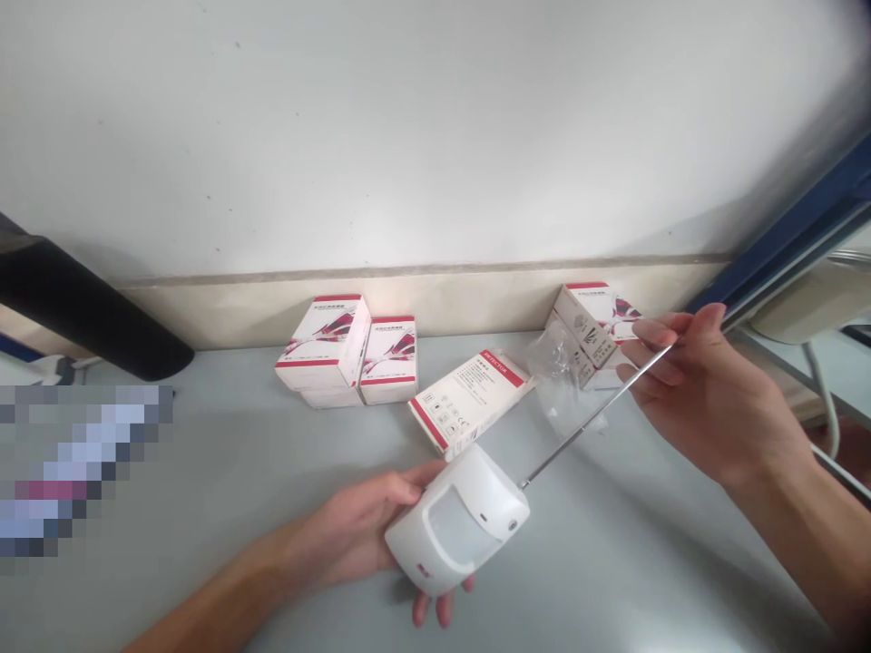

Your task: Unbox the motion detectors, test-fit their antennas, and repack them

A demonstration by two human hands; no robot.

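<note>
My left hand [347, 535] cradles a white plastic motion detector [455, 531] from below, with its fingertips showing under the casing. A slim telescopic metal antenna [592, 417] runs up and right from the detector's top. My right hand [708, 390] pinches the antenna's far end between its fingers. Beyond the antenna's middle lies a clear plastic bag [562, 376] of small parts, beside a white and red product box [589, 326]. Another such box [469, 401] lies flat just past the detector, apart from it.
More white and red boxes [323, 343] stand stacked against the wall on the grey table [204, 453]. A black cylindrical object [82, 308] juts in at the left, above a pixelated patch [82, 467]. A blue frame [782, 236] runs along the right.
</note>
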